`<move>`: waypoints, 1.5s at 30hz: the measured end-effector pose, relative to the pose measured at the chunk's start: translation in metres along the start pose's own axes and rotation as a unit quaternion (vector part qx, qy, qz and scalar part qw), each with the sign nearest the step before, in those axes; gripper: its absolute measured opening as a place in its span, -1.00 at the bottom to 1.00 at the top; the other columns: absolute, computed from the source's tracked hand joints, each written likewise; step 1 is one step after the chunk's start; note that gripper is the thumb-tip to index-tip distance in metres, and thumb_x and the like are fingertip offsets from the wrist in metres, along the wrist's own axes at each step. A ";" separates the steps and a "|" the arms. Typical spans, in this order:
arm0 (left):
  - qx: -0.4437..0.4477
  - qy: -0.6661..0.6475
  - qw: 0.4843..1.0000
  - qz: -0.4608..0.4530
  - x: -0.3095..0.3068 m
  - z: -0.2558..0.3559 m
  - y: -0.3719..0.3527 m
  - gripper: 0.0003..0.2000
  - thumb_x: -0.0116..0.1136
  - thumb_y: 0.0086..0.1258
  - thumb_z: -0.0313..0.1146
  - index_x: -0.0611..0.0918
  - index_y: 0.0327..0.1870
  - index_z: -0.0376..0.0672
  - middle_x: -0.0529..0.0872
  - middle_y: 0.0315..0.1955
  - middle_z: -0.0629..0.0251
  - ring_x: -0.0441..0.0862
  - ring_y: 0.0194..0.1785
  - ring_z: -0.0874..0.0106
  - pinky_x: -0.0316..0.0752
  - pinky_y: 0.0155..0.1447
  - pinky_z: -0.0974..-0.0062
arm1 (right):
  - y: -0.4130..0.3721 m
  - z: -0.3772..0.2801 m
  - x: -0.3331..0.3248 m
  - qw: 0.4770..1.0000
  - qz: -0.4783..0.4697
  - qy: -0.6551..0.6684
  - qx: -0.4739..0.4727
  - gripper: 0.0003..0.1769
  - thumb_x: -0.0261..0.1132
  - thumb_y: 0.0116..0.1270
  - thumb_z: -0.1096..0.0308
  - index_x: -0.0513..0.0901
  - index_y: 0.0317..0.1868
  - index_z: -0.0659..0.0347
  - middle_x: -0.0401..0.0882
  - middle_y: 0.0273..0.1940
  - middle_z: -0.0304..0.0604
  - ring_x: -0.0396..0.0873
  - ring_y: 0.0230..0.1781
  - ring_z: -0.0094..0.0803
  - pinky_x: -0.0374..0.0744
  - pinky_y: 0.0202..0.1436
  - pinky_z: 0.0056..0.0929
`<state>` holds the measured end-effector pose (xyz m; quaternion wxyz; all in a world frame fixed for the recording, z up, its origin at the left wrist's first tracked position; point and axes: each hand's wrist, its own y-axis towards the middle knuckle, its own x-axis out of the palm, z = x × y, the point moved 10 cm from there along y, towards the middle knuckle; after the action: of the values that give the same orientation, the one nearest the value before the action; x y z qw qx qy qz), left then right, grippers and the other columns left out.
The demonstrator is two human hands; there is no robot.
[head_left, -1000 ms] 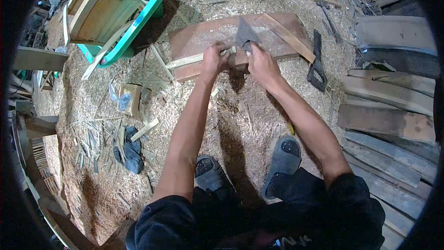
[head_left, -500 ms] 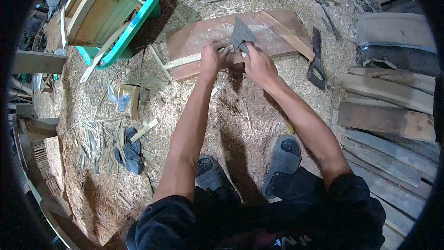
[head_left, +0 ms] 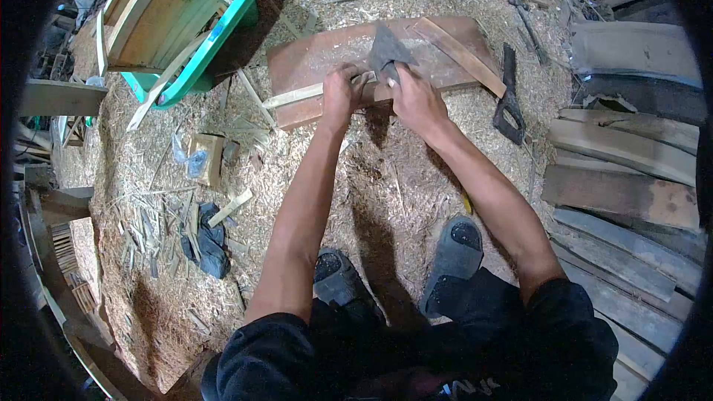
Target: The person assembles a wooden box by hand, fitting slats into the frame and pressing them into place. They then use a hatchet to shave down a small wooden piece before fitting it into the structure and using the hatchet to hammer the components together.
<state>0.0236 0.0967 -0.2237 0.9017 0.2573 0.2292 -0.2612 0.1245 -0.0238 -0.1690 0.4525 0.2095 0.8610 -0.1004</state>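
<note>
Wooden strip (head_left: 295,96) lies over the reddish board (head_left: 308,56), upper middle of the frame, grasped by the left hand (head_left: 342,94), fingers curled; the right hand (head_left: 417,102) clenches its fingers on the triangular blade (head_left: 388,47) near the strip's end. Brace the strip firmly, left fingertips clear of the edge.

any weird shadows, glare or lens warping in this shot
Head view: black rounded border, with the planks at the right looking bowed, perhaps partly lens warping; head view: dark shadows between the slippers and beside the tub; head view: floor brightly lit, no strong glare on the blade.
</note>
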 end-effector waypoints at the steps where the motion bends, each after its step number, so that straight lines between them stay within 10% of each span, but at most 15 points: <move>1: -0.004 -0.001 1.000 -0.004 0.001 -0.002 -0.002 -0.84 0.40 0.18 -0.39 0.79 -0.24 -0.17 0.77 -0.22 0.04 0.69 -0.13 0.05 0.57 0.02 0.21 | -0.001 0.000 0.003 1.000 -0.009 -0.002 0.003 -0.67 0.07 0.38 0.41 0.46 0.12 0.28 0.62 -0.07 0.32 0.62 -0.09 0.27 0.57 0.02 0.15; 45: 0.014 -0.008 0.997 -0.077 0.006 -0.001 -0.002 -0.75 0.36 0.27 -0.28 0.76 -0.10 -0.19 0.73 -0.12 0.03 0.68 -0.07 0.02 0.58 0.02 0.19 | -0.002 0.008 0.009 0.997 0.055 0.020 -0.045 -0.59 0.14 0.33 0.51 0.45 0.19 0.32 0.63 -0.11 0.34 0.61 -0.13 0.30 0.58 -0.03 0.12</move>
<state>0.0269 0.0937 -0.2286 0.8771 0.2496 0.2372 -0.3348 0.1252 -0.0258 -0.1808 0.4489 0.2376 0.8608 -0.0320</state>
